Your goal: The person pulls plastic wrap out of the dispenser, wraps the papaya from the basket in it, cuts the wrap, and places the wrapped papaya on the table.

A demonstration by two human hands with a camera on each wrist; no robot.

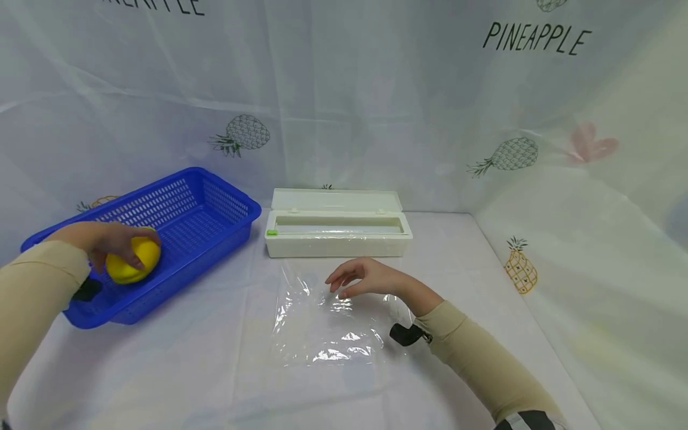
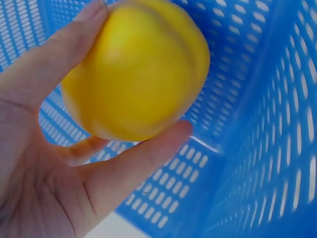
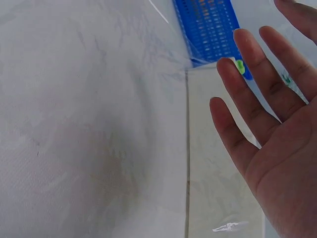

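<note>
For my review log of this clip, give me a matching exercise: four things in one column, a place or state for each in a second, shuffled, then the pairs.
Things
1. yellow fruit
2. blue basket
3. white dispenser box
4. plastic wrap sheet

Places or states
A. lid open, at the back of the table
B. lies flat on the cloth in front of the box
C. gripped by the left hand
D. stands at the left, with perforated walls

Pairs: 1-C, 2-D, 3-A, 4-B

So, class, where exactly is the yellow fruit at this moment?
In the head view the yellow fruit sits at the left, gripped by the left hand over the near end of the blue basket, left of the white dispenser box.
</note>
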